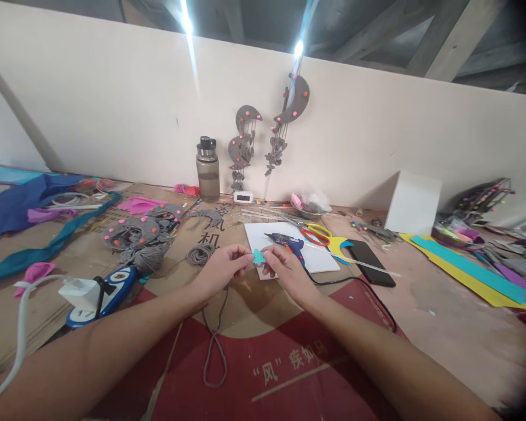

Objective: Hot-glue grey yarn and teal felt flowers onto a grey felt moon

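Observation:
A small turquoise flower-shaped cutout is pinched between my two hands in the middle of the view. My left hand grips its left edge with thumb and fingertips. From the other side, my right hand holds the right edge the same way. Just behind the right hand, a blue glue gun lies on a white board. Left of my left hand sits a coil of grey cord, and a loop of it trails down over the red cardboard.
Scissors with red and yellow handles and a black phone lie to the right. A power strip and grey moon ornaments are on the left. A water bottle stands by the wall. A black cable crosses the right side.

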`<action>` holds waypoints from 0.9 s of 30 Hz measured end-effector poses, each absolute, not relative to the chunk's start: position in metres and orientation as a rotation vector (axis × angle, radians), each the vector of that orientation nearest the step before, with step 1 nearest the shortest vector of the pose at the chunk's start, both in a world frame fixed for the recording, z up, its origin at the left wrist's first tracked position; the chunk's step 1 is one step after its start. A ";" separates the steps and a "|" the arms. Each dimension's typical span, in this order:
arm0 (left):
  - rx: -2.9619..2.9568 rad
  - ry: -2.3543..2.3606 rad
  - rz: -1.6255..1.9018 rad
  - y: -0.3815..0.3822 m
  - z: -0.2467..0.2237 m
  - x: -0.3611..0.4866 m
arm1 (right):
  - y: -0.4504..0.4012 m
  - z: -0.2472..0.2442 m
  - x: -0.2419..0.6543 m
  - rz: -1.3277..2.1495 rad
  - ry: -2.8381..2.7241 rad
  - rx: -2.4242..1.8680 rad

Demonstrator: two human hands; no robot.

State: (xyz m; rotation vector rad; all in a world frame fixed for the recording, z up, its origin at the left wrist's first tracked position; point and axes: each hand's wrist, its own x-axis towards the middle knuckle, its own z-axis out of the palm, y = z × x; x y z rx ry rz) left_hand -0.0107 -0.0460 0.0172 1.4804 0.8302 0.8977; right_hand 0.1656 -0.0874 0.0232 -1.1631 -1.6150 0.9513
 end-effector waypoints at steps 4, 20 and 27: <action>1.460 0.828 0.887 -0.048 0.019 -0.010 | -0.087 0.017 0.162 0.958 -1.601 -1.211; 1.465 0.789 0.857 -0.048 0.019 -0.009 | -0.091 0.010 0.156 0.940 -1.583 -1.221; 1.441 0.808 0.893 -0.048 0.016 -0.008 | -0.092 0.007 0.155 0.924 -1.579 -1.216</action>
